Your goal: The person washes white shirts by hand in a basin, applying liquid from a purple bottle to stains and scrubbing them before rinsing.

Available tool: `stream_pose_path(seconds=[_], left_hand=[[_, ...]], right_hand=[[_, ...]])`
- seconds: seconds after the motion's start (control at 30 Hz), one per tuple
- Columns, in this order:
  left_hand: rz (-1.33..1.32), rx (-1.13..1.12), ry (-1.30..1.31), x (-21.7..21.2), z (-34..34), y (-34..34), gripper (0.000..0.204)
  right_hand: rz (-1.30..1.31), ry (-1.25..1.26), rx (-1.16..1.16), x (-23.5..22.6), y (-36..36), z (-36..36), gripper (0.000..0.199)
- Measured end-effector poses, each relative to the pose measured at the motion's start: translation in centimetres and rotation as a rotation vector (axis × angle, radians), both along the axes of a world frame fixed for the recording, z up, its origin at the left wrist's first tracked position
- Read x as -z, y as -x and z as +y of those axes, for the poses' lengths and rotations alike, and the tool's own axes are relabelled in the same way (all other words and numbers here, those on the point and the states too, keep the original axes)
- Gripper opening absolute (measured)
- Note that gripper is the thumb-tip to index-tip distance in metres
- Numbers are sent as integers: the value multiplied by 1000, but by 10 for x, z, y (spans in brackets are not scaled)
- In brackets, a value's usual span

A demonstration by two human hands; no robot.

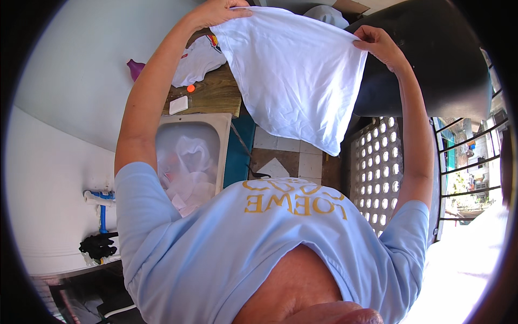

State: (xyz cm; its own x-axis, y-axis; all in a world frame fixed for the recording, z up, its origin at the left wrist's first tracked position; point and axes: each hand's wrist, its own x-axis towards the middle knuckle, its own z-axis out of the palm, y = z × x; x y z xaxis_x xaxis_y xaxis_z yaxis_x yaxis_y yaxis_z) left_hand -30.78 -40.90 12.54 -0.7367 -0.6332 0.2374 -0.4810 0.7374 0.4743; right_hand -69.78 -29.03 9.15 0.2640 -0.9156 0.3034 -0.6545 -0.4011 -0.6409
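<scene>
The person holds up one white cloth [297, 75], which spreads between two raised hands at about 1 o'clock from the middle of the view. The left hand [218, 13], near 11 o'clock, is closed on one upper corner, with the thumb lying over the fabric. The right hand [382, 47], between 1 and 2 o'clock, pinches the other upper corner between thumb and finger. The cloth hangs down with soft wrinkles, and its lowest corner is on the right side.

At 9 o'clock there is a pale rectangular basin [222, 156], in which whitish fabric [191, 159] lies in a loose heap. Beyond it, at 11 o'clock, a white printed garment [202, 63] rests on a wooden board [218, 97]. A small orange round object [191, 88] and a white block [178, 105] are near it, toward 10 o'clock. A panel with round holes [377, 167] stands at 3 o'clock.
</scene>
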Motion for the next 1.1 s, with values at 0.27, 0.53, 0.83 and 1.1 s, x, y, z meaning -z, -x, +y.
stream_pose_path(seconds=[0.27, 0.53, 0.83, 1.1], left_hand=[[709, 108, -106, -38, 0, 27, 23], [950, -9, -16, -65, -63, 37, 31], [982, -193, -114, -45, -65, -13, 31], [990, -108, -300, -25, -54, -6, 26]], right_hand=[[-283, 53, -88, 30, -34, 12, 22], [-289, -295, 58, 218, -49, -8, 34], [-718, -431, 173, 209, -16, 13, 29], [-712, -391, 261, 175, 41, 43, 27]])
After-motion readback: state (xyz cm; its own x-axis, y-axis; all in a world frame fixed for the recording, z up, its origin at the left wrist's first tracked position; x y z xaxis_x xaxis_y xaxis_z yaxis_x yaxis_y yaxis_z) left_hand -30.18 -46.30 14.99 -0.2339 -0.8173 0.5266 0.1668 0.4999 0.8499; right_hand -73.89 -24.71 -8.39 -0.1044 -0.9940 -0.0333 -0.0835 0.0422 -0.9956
